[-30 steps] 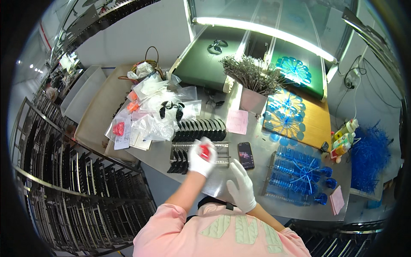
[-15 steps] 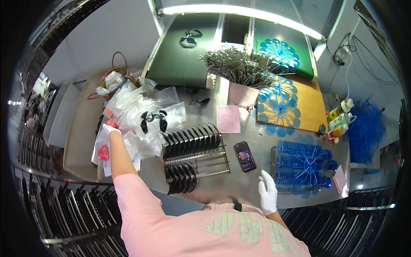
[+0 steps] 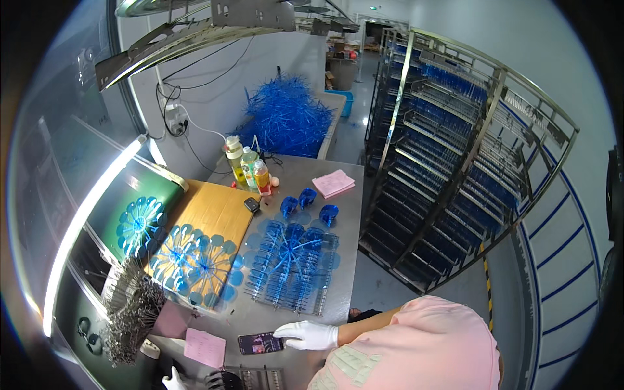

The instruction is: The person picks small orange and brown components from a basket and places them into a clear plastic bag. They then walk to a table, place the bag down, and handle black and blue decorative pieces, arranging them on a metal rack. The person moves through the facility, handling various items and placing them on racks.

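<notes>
while hand (image 3: 311, 335) touches phone (image 3: 260, 343), racks (image 3: 292, 263) hold blue pieces.

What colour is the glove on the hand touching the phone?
White glove on the right hand, fingertips on the dark rectangular phone; head view.

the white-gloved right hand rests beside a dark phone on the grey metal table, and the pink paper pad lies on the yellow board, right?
Not quite. The head view shows the pink paper pad lying on the grey metal table, not the yellow board. The white-gloved right hand does rest beside the dark phone.

Lit phone screen (image 3: 260, 342) at table's near edge; pink slip (image 3: 205, 347) beside.
</notes>
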Demonstrator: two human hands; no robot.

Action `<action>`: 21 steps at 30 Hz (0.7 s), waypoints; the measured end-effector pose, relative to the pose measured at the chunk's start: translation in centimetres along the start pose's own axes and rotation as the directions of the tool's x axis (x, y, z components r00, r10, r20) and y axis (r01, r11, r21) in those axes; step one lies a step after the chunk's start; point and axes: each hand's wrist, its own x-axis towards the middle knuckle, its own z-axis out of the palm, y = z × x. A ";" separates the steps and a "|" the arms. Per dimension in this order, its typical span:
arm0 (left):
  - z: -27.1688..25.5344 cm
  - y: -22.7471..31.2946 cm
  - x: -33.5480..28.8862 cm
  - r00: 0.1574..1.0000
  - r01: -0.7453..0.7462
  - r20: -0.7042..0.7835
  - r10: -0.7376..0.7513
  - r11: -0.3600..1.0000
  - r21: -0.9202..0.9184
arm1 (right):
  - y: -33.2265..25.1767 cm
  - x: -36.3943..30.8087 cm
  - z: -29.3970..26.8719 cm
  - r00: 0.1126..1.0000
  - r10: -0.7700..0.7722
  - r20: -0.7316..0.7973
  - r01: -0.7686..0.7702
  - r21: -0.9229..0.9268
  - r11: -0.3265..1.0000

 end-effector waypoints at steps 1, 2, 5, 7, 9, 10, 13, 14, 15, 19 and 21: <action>-0.1 0.4 0.0 1.000 -0.011 0.005 0.011 0.999 -0.036 | 0.2 0.0 -0.3 0.999 0.035 -0.021 -0.035 -0.023 0.999; 0.0 0.2 0.2 1.000 -0.003 0.011 0.003 0.998 -0.057 | 0.4 0.0 -0.3 0.998 0.050 -0.031 -0.051 -0.030 0.998; -1.6 0.4 -0.3 0.999 0.016 -0.042 -0.018 0.999 -0.043 | 0.8 -0.3 -0.3 0.995 0.093 -0.037 -0.094 -0.034 0.995; -4.2 1.2 -2.1 0.999 0.010 -0.030 -0.013 0.994 -0.109 | 0.7 -0.3 0.2 0.994 0.108 -0.033 -0.108 -0.004 0.994; -8.0 2.7 -5.2 0.999 0.033 -0.020 -0.035 0.995 -0.092 | 0.5 -0.2 0.9 0.997 0.077 0.025 -0.077 0.026 0.997; -9.9 3.7 -7.1 0.997 -0.068 -0.051 0.057 0.968 -0.243 | 0.4 0.0 1.2 0.998 0.050 0.027 -0.052 0.053 0.997; -14.5 6.9 -13.4 0.970 -0.241 -0.114 0.213 0.820 -0.520 | -0.7 1.3 1.7 0.964 0.098 0.247 -0.144 0.177 0.974; -15.4 8.1 -15.5 0.968 -0.248 -0.111 0.226 0.785 -0.567 | -1.5 1.9 1.9 0.913 0.179 0.366 -0.335 0.424 0.841; -15.9 9.2 -17.5 0.966 -0.239 -0.073 0.247 0.754 -0.611 | -2.3 2.8 1.7 0.816 0.215 0.536 -0.525 0.533 0.663; -17.1 12.3 -24.2 0.912 -0.158 0.128 0.389 0.623 -0.766 | -7.2 4.7 2.1 0.485 -0.030 0.874 -0.827 0.470 0.310; -17.8 12.8 -26.5 0.848 -0.060 0.238 0.474 0.531 -0.845 | -9.3 4.2 3.0 0.393 -0.103 0.914 -0.876 0.407 0.259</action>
